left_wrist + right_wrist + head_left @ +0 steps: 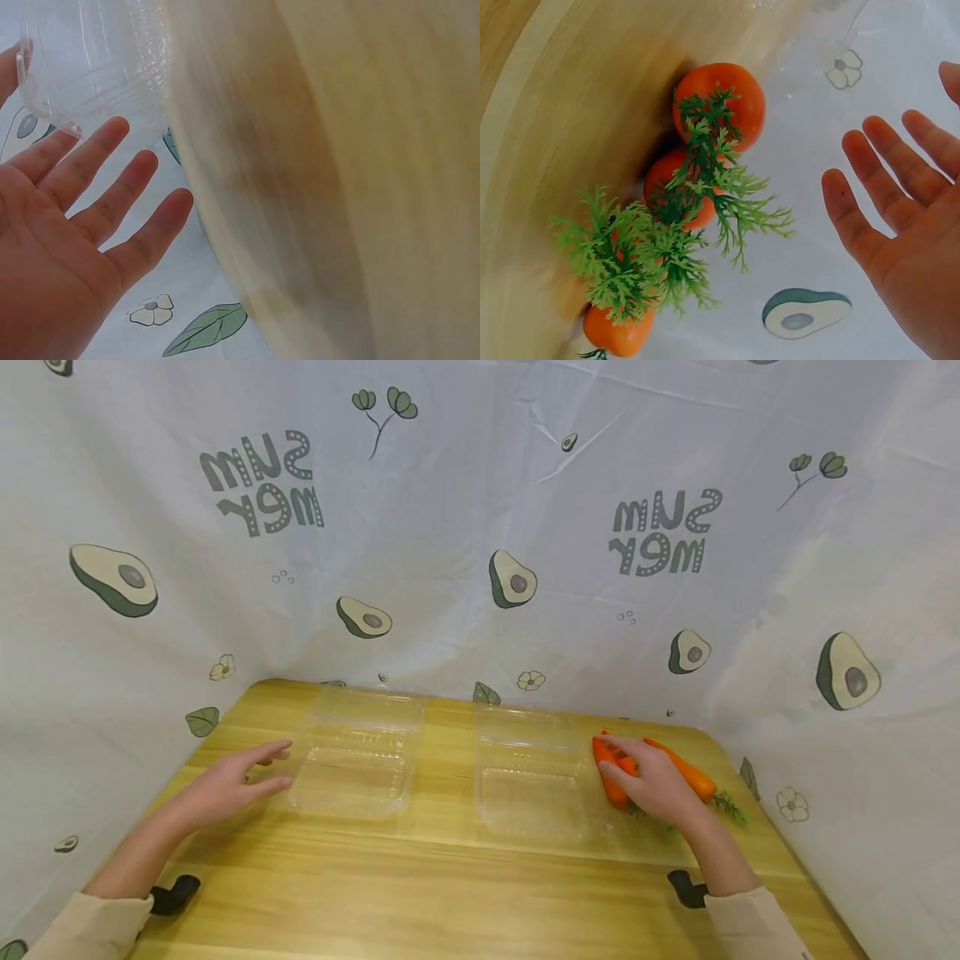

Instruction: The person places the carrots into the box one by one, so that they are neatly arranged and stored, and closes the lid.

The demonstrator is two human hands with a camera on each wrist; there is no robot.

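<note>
My left hand hovers at the left side of a clear plastic container with its lid folded back. Its fingers are spread and relaxed, as the left wrist view also shows; whether a fingertip touches the container's edge I cannot tell. Over at the right, my right hand is above several orange carrots with green feathery tops. Loose, slightly bent fingers hold nothing in the right wrist view. A second clear container, also with its lid back, lies between the first container and the carrots.
Both containers and the carrots lie on a wood-grain table. A white curtain printed with avocados and lettering hangs behind the table and along its sides. Black straps are around the wrists.
</note>
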